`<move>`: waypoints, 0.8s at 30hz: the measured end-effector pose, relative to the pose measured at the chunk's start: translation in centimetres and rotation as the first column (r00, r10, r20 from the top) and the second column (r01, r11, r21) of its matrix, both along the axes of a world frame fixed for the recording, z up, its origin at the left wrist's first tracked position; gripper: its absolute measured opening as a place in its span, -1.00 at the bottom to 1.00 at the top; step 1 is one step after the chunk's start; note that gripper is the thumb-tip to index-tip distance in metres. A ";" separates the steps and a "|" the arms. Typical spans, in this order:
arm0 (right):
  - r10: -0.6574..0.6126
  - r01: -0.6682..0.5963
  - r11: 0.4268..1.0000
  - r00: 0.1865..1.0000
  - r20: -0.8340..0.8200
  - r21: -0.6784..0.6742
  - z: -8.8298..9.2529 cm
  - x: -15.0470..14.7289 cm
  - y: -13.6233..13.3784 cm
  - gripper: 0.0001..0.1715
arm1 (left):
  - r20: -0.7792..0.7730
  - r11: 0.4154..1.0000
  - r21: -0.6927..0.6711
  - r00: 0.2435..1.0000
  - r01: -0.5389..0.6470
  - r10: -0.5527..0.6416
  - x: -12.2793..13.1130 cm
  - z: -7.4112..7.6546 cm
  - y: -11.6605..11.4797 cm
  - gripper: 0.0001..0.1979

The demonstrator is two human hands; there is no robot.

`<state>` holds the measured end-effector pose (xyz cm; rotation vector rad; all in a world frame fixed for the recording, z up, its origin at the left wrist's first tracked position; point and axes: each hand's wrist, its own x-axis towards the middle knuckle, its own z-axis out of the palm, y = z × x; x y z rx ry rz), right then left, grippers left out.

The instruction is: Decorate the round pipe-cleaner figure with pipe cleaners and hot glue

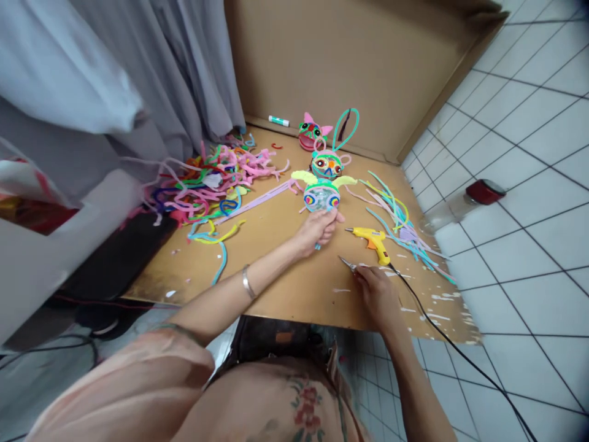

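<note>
A pipe-cleaner figure with rabbit ears, a round face and yellow arms stands on a brown cardboard sheet. My left hand is closed around the figure's lower end and holds it. My right hand lies on the cardboard nearer to me, closed on small metal pliers whose tips point left. A yellow glue gun lies between the two hands, just right of my left hand, with its black cord running back past my right wrist.
A heap of coloured pipe cleaners lies at the left, loose teal and purple strands at the right. A second small figure and a glue stick sit by the upright cardboard wall. A red-lidded jar lies on the tiled floor.
</note>
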<state>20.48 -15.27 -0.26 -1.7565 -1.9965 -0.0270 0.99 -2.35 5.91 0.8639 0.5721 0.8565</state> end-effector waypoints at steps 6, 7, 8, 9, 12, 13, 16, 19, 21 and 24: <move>-0.005 0.026 0.997 0.964 0.266 -0.073 1.6 0.7 0.4 -0.70 | 0.102 0.962 -0.267 0.994 0.062 -0.036 0.3 -4.3 2.0 -0.76; -0.040 0.066 0.995 0.951 0.306 -0.076 2.4 0.3 0.7 -0.73 | 0.123 0.954 -0.294 0.992 0.059 -0.024 -0.1 -4.7 2.1 -0.76; -0.067 0.091 0.994 0.947 0.314 -0.065 3.2 -0.4 1.2 -0.76 | 0.144 0.950 -0.309 0.989 0.057 -0.012 -0.4 -4.9 2.2 -0.77; -0.076 0.096 0.994 0.956 0.282 -0.055 3.9 -1.2 1.7 -0.75 | 0.166 0.949 -0.311 0.986 0.055 -0.003 -0.7 -5.0 2.3 -0.78; -0.027 0.028 0.999 1.000 0.007 -0.038 5.5 -4.4 4.3 -0.65 | 0.212 0.962 -0.270 0.977 0.046 0.013 -1.1 -5.1 2.5 -0.77; -0.023 0.021 0.999 0.996 -0.081 -0.028 5.7 -5.5 5.4 -0.65 | 0.217 0.967 -0.251 0.976 0.034 0.022 -1.2 -5.1 2.6 -0.76; -0.026 0.010 0.995 0.986 -0.165 -0.098 5.4 -8.3 8.9 -0.67 | 0.227 0.981 -0.193 0.973 0.007 0.038 -1.3 -5.1 2.5 -0.75; 0.029 -0.068 0.977 0.982 -0.189 -0.202 4.4 -9.9 11.8 -0.73 | 0.189 0.993 -0.110 0.980 -0.038 0.058 -1.5 -5.4 2.4 -0.69; 0.056 -0.105 0.971 0.973 -0.223 -0.215 3.7 -10.3 12.9 -0.74 | 0.148 0.993 -0.023 0.982 -0.115 0.117 -1.7 -5.7 2.4 -0.61; 0.109 -0.174 0.973 0.927 -0.359 -0.153 2.7 -10.4 13.2 -0.68 | 0.025 0.950 0.124 0.958 -0.285 0.284 -2.0 -6.4 2.8 -0.50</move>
